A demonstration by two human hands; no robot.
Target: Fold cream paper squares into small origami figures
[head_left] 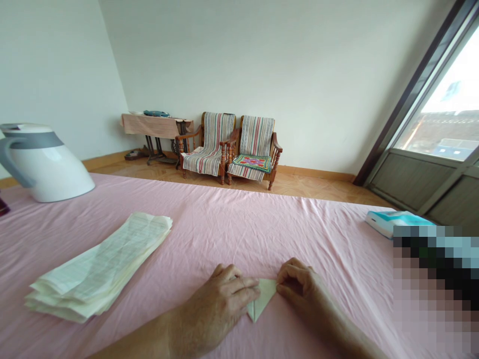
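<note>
A small folded piece of pale paper (263, 295) lies on the pink tablecloth (232, 224) near the front edge, folded to a point. My left hand (220, 301) lies on its left side with the fingers pressed flat along a fold. My right hand (299, 284) is curled at the paper's upper right corner, fingertips pinching the edge. Both hands touch the paper, which rests on the cloth.
A stack of lined paper sheets (101, 264) lies to the left. A white electric kettle (41, 162) stands at the far left. A light blue packet (392, 222) sits at the right edge. Two striped wooden chairs (232, 149) and a small table stand by the far wall.
</note>
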